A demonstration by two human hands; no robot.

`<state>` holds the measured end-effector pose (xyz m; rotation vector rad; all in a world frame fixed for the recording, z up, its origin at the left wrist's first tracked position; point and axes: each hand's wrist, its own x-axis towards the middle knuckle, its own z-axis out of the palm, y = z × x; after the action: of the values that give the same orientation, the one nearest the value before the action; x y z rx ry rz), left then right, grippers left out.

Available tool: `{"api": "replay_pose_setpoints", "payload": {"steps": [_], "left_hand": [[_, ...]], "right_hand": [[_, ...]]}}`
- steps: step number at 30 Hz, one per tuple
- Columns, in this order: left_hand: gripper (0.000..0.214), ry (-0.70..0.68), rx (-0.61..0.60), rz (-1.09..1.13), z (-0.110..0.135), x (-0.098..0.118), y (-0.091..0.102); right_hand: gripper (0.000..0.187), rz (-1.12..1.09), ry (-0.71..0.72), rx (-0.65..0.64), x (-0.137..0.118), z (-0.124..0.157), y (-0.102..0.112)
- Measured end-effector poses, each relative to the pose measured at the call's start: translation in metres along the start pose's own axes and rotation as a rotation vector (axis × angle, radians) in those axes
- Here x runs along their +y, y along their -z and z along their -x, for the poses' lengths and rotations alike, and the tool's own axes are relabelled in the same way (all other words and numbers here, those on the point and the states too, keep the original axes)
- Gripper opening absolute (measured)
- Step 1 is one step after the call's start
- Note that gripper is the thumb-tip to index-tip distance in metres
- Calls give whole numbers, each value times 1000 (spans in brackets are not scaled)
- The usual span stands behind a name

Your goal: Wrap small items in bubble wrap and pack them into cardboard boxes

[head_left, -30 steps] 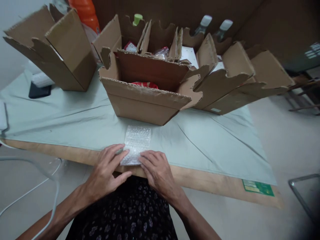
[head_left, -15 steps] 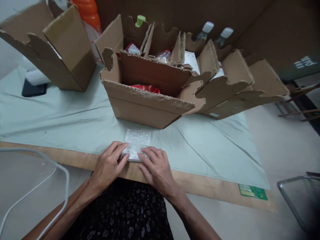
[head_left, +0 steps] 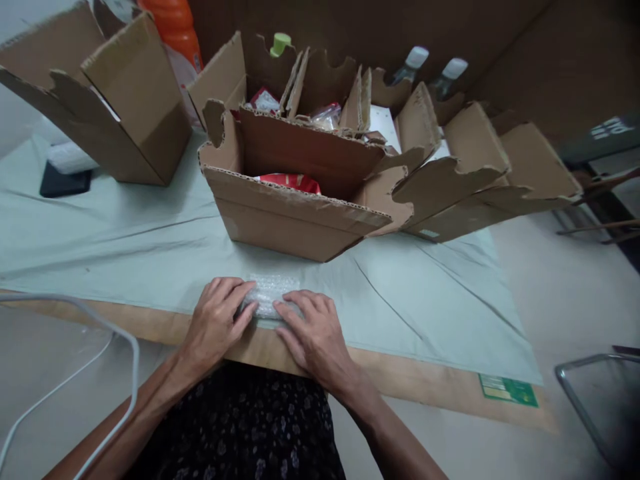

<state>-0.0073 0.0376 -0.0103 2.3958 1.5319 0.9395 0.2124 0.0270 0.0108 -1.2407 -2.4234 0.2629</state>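
Note:
A small piece of clear bubble wrap [head_left: 269,293] lies folded into a flat roll on the pale green cloth, near the table's front edge. My left hand [head_left: 218,315] grips its left end, thumb and fingers bent round it. At the right end, my right hand [head_left: 314,328] presses its fingertips on the top, with the thumb low at the near side. Whether anything is inside the wrap, I cannot tell. Just beyond it stands an open cardboard box [head_left: 285,223] with a red packet [head_left: 293,182] inside.
More open cardboard boxes [head_left: 440,193] stand in a row behind, holding small packets. A separate tall box [head_left: 135,127] is at the left, beside an orange bottle [head_left: 175,30]. A grey cable [head_left: 133,360] loops at the lower left. A green card [head_left: 507,390] lies by the right front edge.
The bubble wrap has become shorter from front to back, its far flap rolled or folded toward the far side. Both hands keep hold at its two ends.

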Motion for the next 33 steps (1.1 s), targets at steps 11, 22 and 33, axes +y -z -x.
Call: {"api": "replay_pose_setpoints", "payload": {"steps": [11,22,33], "left_hand": [[40,792,-117,790,33,41,11],[19,398,30,699,4,55,12],[58,-156,275,218,-61,47,45]], "right_hand": [[19,-514,-319,150,-6,-4,-3],[76,-719,-227,1,2,4,41],[17,-549,-91,167,17,-36,146]]}}
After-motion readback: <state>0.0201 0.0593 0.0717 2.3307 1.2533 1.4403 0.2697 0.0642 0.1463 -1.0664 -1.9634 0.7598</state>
